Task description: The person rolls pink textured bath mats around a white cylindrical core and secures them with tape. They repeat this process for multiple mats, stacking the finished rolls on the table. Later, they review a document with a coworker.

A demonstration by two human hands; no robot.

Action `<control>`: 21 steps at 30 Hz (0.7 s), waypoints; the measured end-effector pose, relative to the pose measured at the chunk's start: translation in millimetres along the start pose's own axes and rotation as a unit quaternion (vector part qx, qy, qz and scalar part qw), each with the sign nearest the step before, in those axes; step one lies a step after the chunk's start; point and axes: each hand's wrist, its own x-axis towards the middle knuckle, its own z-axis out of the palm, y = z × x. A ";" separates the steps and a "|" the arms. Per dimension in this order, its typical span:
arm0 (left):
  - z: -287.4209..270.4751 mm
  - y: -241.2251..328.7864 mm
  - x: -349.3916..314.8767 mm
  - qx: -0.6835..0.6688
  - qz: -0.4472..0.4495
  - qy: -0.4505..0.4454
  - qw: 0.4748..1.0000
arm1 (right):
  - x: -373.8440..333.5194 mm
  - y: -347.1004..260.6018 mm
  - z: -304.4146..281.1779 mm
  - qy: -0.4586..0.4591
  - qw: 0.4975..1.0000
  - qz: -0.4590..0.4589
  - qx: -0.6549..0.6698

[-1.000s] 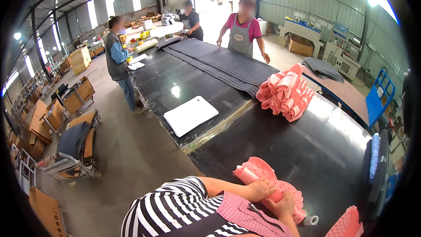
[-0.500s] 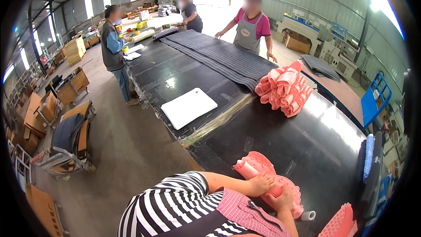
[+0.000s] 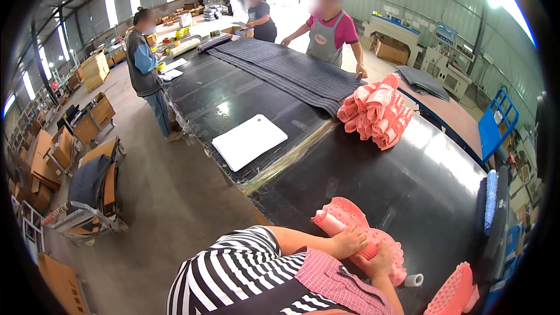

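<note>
On the black tabletop in front of me lies a pink rubber mat [image 3: 347, 212] with round bumps and a scalloped edge, partly rolled up along its near side. My left hand [image 3: 349, 242] presses over the rolled part, fingers curled. Close beside it, my right hand [image 3: 380, 260] grips the mat nearer its right end. A small white hollow roll [image 3: 413, 280] lies just right of the mat. Another pink bumpy mat [image 3: 450, 295], partly cut off by the picture's rim, sits at the lower right.
A heap of rolled pink mats [image 3: 376, 115] stands farther along the table. White sheets [image 3: 249, 142] lie left of it. A co-worker [image 3: 329, 35] touches a long striped dark mat [image 3: 286, 70]; two others stand farther off. A blue-handled trolley [image 3: 497, 125] is at right.
My view has shifted slightly. Both hands stay on the pink mat with hardly any movement. The co-worker's hand beside the striped mat has come up to its edge.
</note>
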 end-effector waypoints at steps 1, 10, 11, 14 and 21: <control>-1.9 0.9 1.4 0.005 -0.004 0.009 1.000 | -1.0 10.2 7.7 -0.007 1.000 -0.012 0.007; -9.2 1.9 3.3 0.009 -0.025 -0.011 1.000 | 9.2 7.3 5.2 -0.014 1.000 -0.010 0.002; -11.7 0.8 6.5 0.003 -0.024 -0.016 1.000 | 12.8 5.8 0.4 -0.033 0.999 -0.003 0.015; -8.6 -0.4 12.5 -0.009 -0.052 -0.036 0.998 | 22.4 1.4 -10.9 -0.077 0.996 0.011 0.046; -6.0 -5.0 15.7 -0.031 -0.044 -0.040 0.998 | 27.3 15.8 1.7 -0.073 0.996 0.007 0.053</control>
